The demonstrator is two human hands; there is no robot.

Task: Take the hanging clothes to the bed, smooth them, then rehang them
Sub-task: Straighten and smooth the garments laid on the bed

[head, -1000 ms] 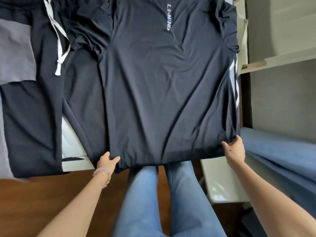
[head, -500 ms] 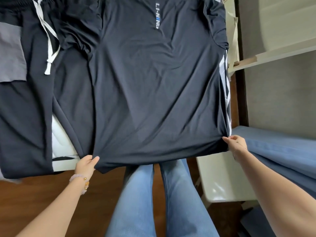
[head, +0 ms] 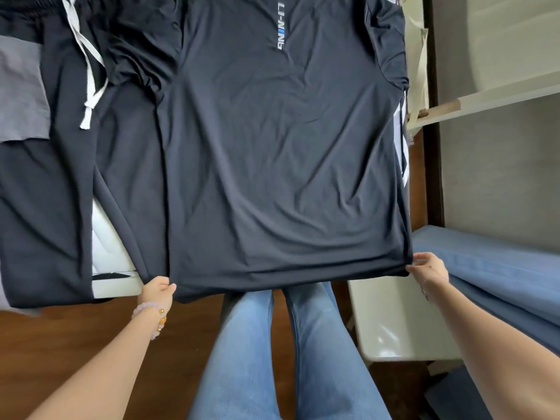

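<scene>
STEP: smoothing | T-shirt [head: 281, 165]: flat on the bed [head: 112, 237], beside the trousers [head: 45, 207] | HANDS: your left hand [head: 157, 291] pinches one hem corner, your right hand [head: 428, 266] the other | CHANGE: hem drawn wider and straighter than a second ago | MEANING: creases easing; rehanging probably near.

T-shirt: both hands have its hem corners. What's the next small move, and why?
Probably a gentle tug outward and toward the body. The left hand and right hand each pinch a bottom corner of the dark T-shirt, and creases run across its lower half, so tension should flatten them.
</scene>
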